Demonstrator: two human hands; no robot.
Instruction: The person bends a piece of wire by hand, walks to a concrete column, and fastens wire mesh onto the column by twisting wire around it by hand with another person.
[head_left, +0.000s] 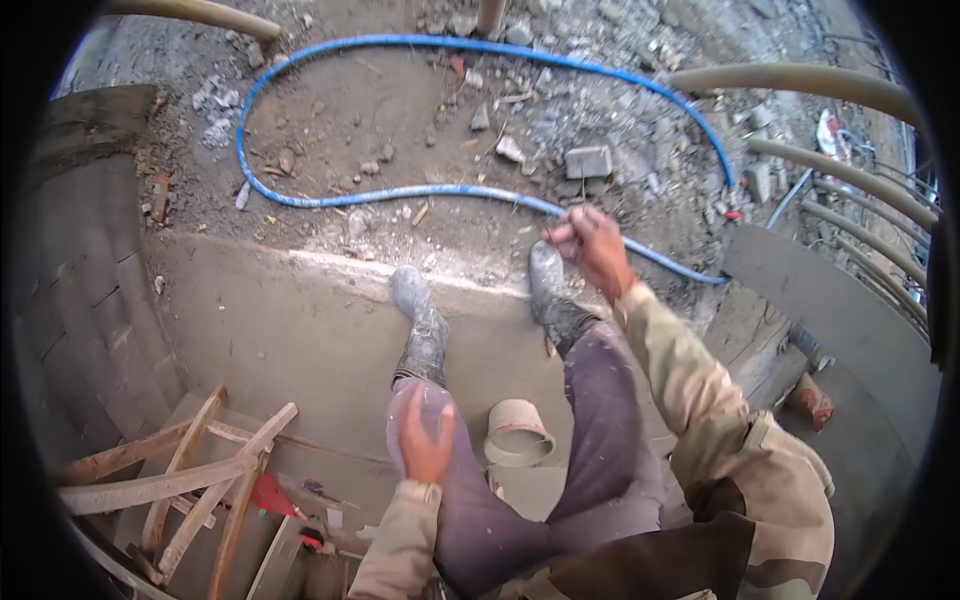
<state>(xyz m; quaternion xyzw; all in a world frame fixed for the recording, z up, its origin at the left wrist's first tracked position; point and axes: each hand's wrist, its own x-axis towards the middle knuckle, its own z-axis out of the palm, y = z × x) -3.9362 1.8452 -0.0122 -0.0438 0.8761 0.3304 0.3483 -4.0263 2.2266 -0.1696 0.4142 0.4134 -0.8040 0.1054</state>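
The left hand (427, 447), fingers apart, is over the left knee (432, 400). Between the legs is a small bucket (514, 416), likely light if empty, best taken by its rim. Farther out, the right hand (600, 250) has its fingers drawn together near the blue hose (440, 190); whether it pinches anything, I cannot tell. The hose looks bendy and perhaps slippery when wet, best gripped around its girth. Smooth grey mortar (260, 320) gives way to rubble-strewn ground (380, 110).
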